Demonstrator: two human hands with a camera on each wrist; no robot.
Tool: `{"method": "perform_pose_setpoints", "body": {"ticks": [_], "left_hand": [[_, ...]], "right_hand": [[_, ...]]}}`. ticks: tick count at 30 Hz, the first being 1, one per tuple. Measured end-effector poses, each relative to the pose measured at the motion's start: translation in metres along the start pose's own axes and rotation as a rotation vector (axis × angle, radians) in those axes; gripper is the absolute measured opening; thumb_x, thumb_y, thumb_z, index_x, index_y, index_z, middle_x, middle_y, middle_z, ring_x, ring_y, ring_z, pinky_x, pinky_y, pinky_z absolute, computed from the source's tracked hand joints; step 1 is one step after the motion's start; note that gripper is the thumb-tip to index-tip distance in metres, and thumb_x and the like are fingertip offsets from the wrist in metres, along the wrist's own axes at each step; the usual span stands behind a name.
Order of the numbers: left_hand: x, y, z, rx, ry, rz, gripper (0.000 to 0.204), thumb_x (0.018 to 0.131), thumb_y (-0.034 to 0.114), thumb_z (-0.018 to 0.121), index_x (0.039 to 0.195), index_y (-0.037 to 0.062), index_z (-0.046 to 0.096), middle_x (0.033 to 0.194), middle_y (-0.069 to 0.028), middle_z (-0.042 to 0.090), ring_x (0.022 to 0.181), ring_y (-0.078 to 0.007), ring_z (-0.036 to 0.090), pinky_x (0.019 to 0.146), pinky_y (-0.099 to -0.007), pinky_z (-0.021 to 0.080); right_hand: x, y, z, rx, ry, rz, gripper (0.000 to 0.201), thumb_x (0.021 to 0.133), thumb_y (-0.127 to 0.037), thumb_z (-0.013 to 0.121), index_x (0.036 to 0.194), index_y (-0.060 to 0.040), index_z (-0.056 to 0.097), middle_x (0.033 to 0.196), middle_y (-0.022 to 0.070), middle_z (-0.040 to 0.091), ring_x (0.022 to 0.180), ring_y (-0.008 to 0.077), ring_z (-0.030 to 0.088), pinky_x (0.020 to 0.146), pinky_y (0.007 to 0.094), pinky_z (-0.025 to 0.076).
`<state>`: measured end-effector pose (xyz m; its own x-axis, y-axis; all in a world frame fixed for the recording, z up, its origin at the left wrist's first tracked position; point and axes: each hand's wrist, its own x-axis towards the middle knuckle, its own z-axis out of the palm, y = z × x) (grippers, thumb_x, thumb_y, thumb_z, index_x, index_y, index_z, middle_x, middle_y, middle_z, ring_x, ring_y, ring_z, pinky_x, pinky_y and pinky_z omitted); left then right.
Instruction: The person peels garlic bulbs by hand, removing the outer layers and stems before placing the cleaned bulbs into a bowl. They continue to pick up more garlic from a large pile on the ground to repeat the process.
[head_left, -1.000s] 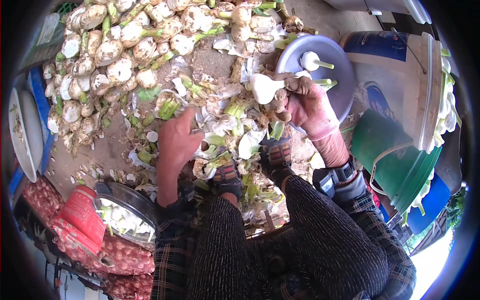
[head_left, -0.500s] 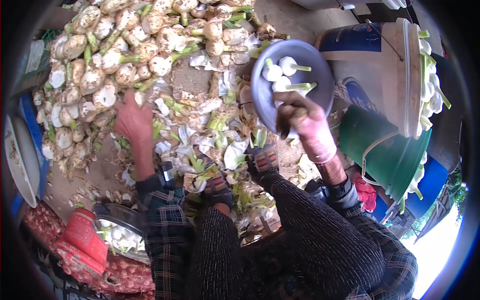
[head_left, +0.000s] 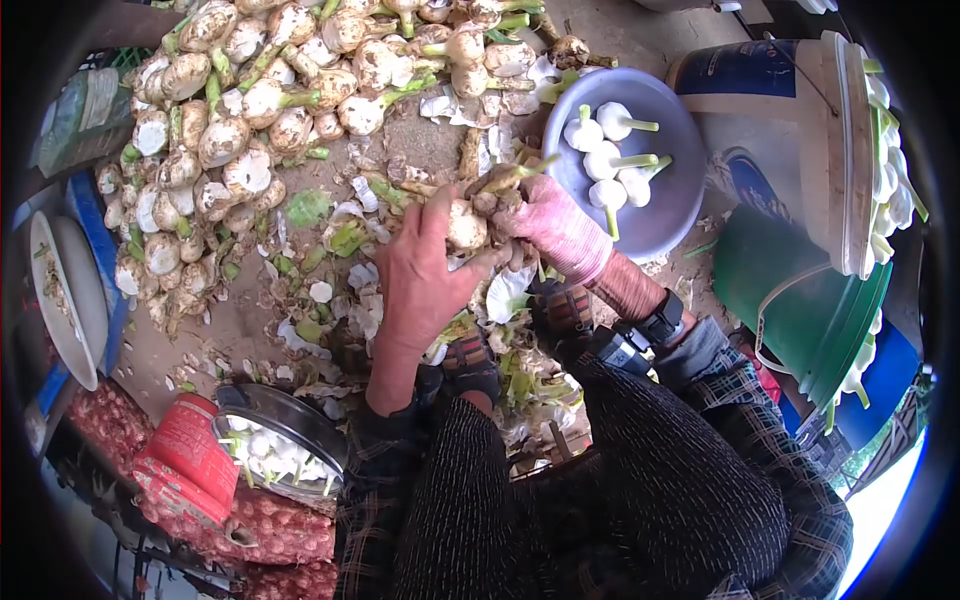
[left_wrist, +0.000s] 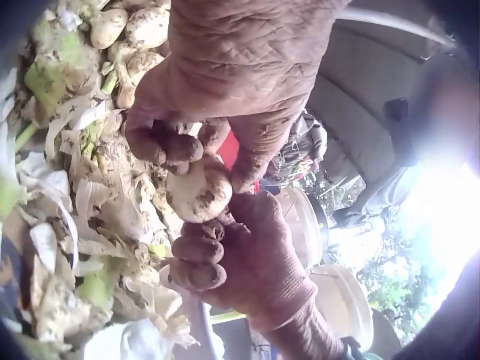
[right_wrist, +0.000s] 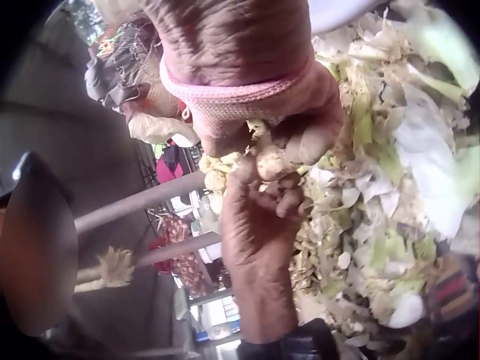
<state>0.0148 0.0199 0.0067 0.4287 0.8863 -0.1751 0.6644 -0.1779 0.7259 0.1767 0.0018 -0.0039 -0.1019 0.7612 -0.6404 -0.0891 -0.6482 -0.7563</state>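
A soil-stained garlic bulb (head_left: 467,228) is between the two hands, above the litter of peelings. The left hand (head_left: 425,270) grips it between fingers and thumb; in the left wrist view the pale side of the bulb (left_wrist: 199,193) shows below those fingers. From the other side the right hand (head_left: 555,225), in a pink knit glove with dirt-darkened fingers, grips it at the stem end. A green-tipped stem sticks out above the glove. In the right wrist view the bulb (right_wrist: 271,161) is partly hidden by fingers of both hands.
A purple-grey bowl (head_left: 665,215) with several peeled bulbs stands right of the hands. A heap of unpeeled garlic (head_left: 225,135) lies at the back left. A white bucket (head_left: 765,150) and green bucket (head_left: 790,290) lean at the right. A metal pan (head_left: 285,405) of peeled garlic sits front left.
The right hand put a peeled bulb in the bowl and came back left. The left hand reached to the heap, then returned with an unpeeled bulb, and both hands now meet on it.
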Motion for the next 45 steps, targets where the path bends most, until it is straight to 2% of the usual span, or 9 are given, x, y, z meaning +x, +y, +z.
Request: {"method": "perform_pose_setpoints", "body": {"ticks": [15,21,23,26,28,33,40,44,45], "left_hand": [[-0.003,-0.03,0.005,-0.417,-0.019,-0.023,0.048,0.06,0.025,0.077,0.095,0.0016,0.055,0.084,-0.0127,0.059,0.076,-0.0235,0.06,0.066,-0.0318,0.048],[-0.001,-0.024,0.013,-0.504,0.076,0.003,0.045,0.062,0.022,0.076,0.094,-0.0012,0.055,0.084,-0.0093,0.056,0.077,-0.0206,0.057,0.068,-0.0297,0.046],[-0.001,-0.014,0.006,-0.369,0.085,0.044,0.042,0.063,0.018,0.074,0.096,-0.0017,0.056,0.087,-0.0076,0.056,0.078,-0.0173,0.056,0.07,-0.0272,0.045],[-0.002,-0.011,0.003,-0.266,0.091,0.038,0.044,0.068,0.024,0.071,0.1,-0.003,0.055,0.089,-0.0073,0.057,0.078,-0.0169,0.057,0.069,-0.0268,0.046],[-0.002,-0.022,0.007,-1.206,-0.063,-0.451,0.045,0.069,0.025,0.07,0.102,-0.0019,0.055,0.086,-0.01,0.059,0.073,-0.0174,0.058,0.067,-0.0268,0.048],[-0.006,-0.035,0.015,-1.918,-0.337,-0.64,0.044,0.079,0.033,0.056,0.101,-0.0053,0.053,0.091,-0.0116,0.061,0.081,-0.0224,0.061,0.073,-0.0349,0.051],[-0.019,-0.04,0.024,-1.799,-0.468,-1.091,0.031,0.072,0.019,0.064,0.095,0.0001,0.055,0.077,-0.0096,0.06,0.065,-0.0244,0.06,0.058,-0.0364,0.053],[-0.011,-0.046,0.014,-1.931,-0.526,-0.701,0.037,0.077,0.031,0.056,0.094,-0.0019,0.053,0.075,-0.0126,0.059,0.063,-0.0231,0.059,0.051,-0.0342,0.05],[-0.01,-0.053,0.017,-1.946,-0.591,-0.542,0.042,0.079,0.037,0.052,0.094,-0.0024,0.052,0.074,-0.014,0.059,0.063,-0.0221,0.06,0.051,-0.0321,0.049]], "right_hand": [[-0.003,0.006,-0.016,-0.021,-0.246,-0.184,0.017,0.075,-0.012,0.054,0.07,0.0039,0.059,0.06,0.0097,0.061,0.05,0.0127,0.06,0.046,0.0212,0.047],[-0.01,-0.014,-0.01,0.127,-0.122,0.179,0.005,0.071,-0.005,0.057,0.069,-0.0011,0.059,0.06,0.004,0.06,0.053,0.0115,0.059,0.053,0.0228,0.048],[-0.005,-0.002,-0.012,-0.427,-0.168,-0.458,0.005,0.066,-0.008,0.061,0.067,-0.0047,0.057,0.059,0.0022,0.056,0.056,0.0136,0.059,0.056,0.025,0.048],[-0.006,-0.004,-0.009,-0.436,-0.14,-0.367,0.009,0.063,-0.012,0.062,0.065,-0.0068,0.055,0.059,0.0025,0.054,0.056,0.0157,0.058,0.056,0.0263,0.048],[-0.008,-0.012,-0.002,-0.366,-0.108,-0.361,0.009,0.063,-0.01,0.062,0.066,-0.0066,0.055,0.059,0.0029,0.053,0.055,0.0169,0.057,0.055,0.0273,0.047],[-0.022,-0.035,0.004,-0.502,-0.087,-0.137,0.017,0.058,-0.009,0.057,0.075,-0.0047,0.056,0.063,0.0079,0.052,0.059,0.0249,0.056,0.058,0.035,0.045],[-0.006,-0.025,0.0,-1.119,-0.117,-0.779,0.034,0.06,-0.016,0.058,0.091,-0.0034,0.052,0.073,0.0114,0.051,0.07,0.0313,0.056,0.06,0.0401,0.045],[0.007,-0.009,0.006,-0.588,-0.009,-0.732,0.034,0.071,-0.015,0.058,0.103,-0.004,0.052,0.089,0.014,0.057,0.073,0.0222,0.06,0.06,0.0346,0.047],[-0.003,-0.027,0.002,-0.526,-0.118,-0.15,0.034,0.077,-0.015,0.055,0.109,-0.005,0.05,0.093,0.0147,0.058,0.069,0.0147,0.06,0.06,0.0267,0.048]]}}
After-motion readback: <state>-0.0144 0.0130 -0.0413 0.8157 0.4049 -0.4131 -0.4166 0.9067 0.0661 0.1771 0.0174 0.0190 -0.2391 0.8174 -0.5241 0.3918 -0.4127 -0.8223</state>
